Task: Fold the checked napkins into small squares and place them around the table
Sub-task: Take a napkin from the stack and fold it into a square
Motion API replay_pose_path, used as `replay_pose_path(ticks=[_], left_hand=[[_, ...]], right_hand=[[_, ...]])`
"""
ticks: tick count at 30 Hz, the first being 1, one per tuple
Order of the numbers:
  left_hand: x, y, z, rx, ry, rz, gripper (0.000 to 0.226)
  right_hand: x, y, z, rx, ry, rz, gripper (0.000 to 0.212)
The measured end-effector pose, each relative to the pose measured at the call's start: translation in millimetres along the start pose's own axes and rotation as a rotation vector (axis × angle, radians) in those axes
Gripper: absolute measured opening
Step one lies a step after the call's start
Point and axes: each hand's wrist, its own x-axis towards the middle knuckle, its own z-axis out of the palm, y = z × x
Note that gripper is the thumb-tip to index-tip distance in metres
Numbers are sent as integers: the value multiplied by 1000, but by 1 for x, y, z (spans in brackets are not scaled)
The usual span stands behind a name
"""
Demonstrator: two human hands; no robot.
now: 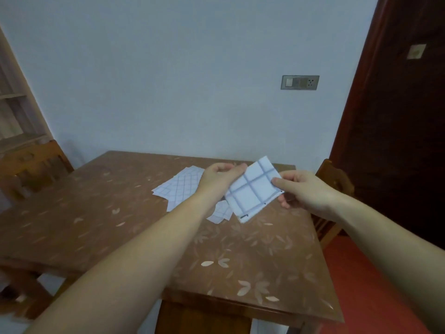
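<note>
The left hand [218, 175] pinches the far-left edge of a folded checked napkin [254, 190] and the right hand [302, 190] pinches its right edge, holding it above the table [96, 213]; it looks near a small square already, so this one seems close to placing; beneath lies a loose pile of napkins [179, 188], apparently unfolded, so most work remains; no placed squares show anywhere; chairs [36, 162] flank the table, and nothing blocks its edges.

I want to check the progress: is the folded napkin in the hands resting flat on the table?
No, the left hand and the right hand pinch the folded napkin by its sides, lifted above the table.
</note>
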Motion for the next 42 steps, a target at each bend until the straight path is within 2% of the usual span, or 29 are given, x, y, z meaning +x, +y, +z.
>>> replay_pose_path(ticks=[2,4,6,8,11,14,16,19,21,34,38,42], left_hand=[[-2,-9,1,77,-161,-60,20],[-6,-16,10,159,-235,-68,13],[-9,-25,27,162,-189,-42,16],[-9,-35,48,123,-107,-21,17],[-12,-48,80,93,-6,2,16],[-18,-59,109,147,76,5,20],[-24,-66,123,178,28,-29,23],[-34,-75,137,228,-177,-98,13],[-37,-80,142,250,-234,-148,14],[15,-147,130,147,-226,-394,18],[41,-168,138,108,-264,-386,20],[56,-181,148,220,-308,-360,19]], right_hand=[[-2,8,-9,-77,-39,15,30],[-3,17,-15,-10,13,29,29],[-2,33,-18,177,60,92,21],[-5,51,-19,330,-10,193,30],[-17,75,-21,331,-109,262,27],[-26,94,-35,323,-17,293,21],[-31,105,-49,300,4,283,22],[-34,122,-64,310,31,276,21],[-32,132,-69,341,68,297,21],[8,184,-58,500,170,487,16],[21,199,-64,434,249,481,13],[28,211,-77,297,277,516,5]])
